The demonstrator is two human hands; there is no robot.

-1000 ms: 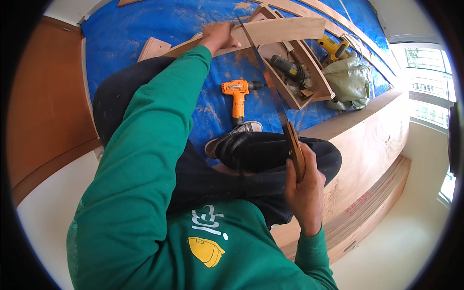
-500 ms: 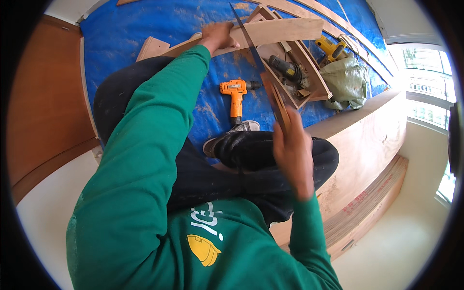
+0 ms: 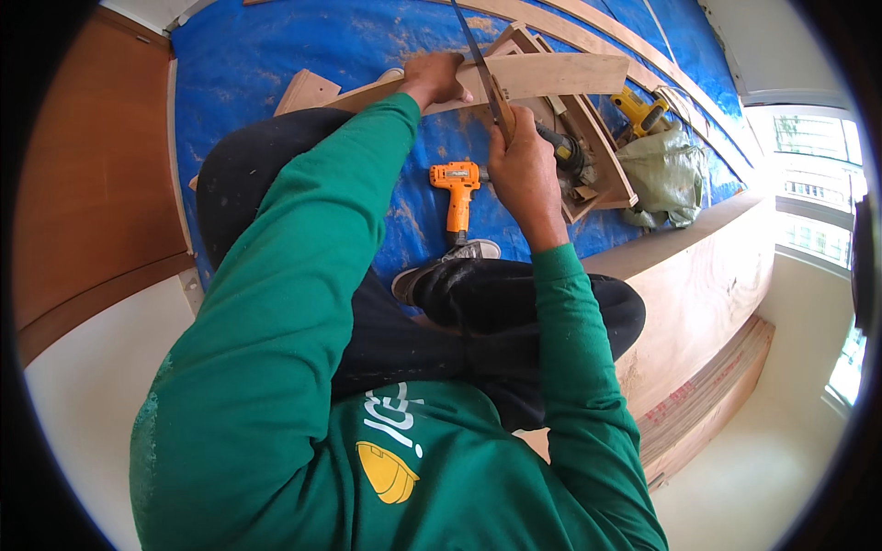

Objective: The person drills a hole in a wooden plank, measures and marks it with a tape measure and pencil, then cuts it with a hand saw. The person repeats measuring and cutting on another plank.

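My right hand (image 3: 528, 170) is closed round the wooden handle of a handsaw (image 3: 476, 57), whose thin dark blade points up and away across a wooden board (image 3: 565, 75). The blade crosses the board close to my left hand (image 3: 435, 77), which grips the board from above, its fingers partly hidden. The board slants from beside my left knee toward the right. Below it an orange cordless drill (image 3: 457, 193) lies on the blue sheet, near my shoe.
Right of the drill is an open wooden tray (image 3: 602, 161) with a dark power tool (image 3: 568, 151) inside. A yellow power tool (image 3: 640, 110) and a green sack (image 3: 666, 174) lie beyond it. Stacked panels (image 3: 707, 395) stand at my right, and the blue sheet (image 3: 248, 83) covers the floor.
My right hand has pushed the saw forward, away from me, so the handle now sits close to the board. My left hand still holds the board; the view has shifted slightly.
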